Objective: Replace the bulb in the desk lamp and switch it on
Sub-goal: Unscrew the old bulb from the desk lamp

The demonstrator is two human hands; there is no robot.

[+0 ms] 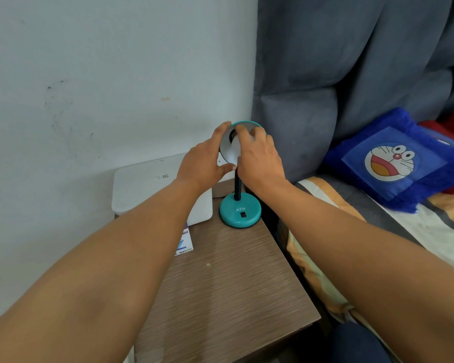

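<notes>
A teal desk lamp stands at the back of a brown bedside table [228,279]. Its round base [239,211] carries a small black switch [243,215], and a black stem rises to the shade. The shade [230,149] is tilted toward me, white inside with a teal rim. My left hand [203,161] grips the shade's left edge, thumb under the rim. My right hand [260,158] reaches into the shade with its fingers closed around the white bulb [250,138], which is mostly hidden. The dark socket [232,136] shows beside the fingers.
A white box [152,184] sits on the table left of the lamp, against the pale wall. A small printed carton [185,243] lies in front of it. A bed with a patterned sheet [378,231] and a blue cartoon cushion [393,163] borders the table's right side.
</notes>
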